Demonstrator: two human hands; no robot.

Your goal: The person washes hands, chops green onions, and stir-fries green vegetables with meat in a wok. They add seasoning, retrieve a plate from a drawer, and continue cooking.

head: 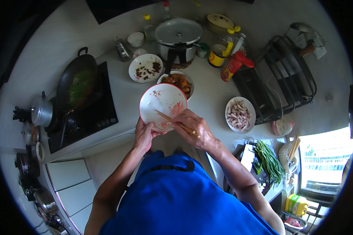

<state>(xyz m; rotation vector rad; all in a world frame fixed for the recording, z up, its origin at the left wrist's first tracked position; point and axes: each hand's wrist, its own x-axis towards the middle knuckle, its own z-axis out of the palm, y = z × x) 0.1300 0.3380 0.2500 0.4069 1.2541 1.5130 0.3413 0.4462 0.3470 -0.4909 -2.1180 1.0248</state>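
A white bowl with a red rim and red decoration (161,101) is held up in front of me, tilted so its inside faces me. My left hand (144,133) grips it by the lower left edge. In my right hand (195,129) is a pair of wooden chopsticks (164,116), their tips over the inside of the bowl. A few small specks cling inside; I see no larger food there. Just beyond it stands a bowl of browned food pieces (179,81), partly hidden by the red-rimmed bowl.
A wok with green food (79,85) stands on the black cooktop (106,108) at left. Behind are a plate of dark seasonings (146,66) and a pressure cooker (178,35). Rightward are a red-capped bottle (234,66), a plate of sliced squid-like pieces (239,114), and green stalks (269,161).
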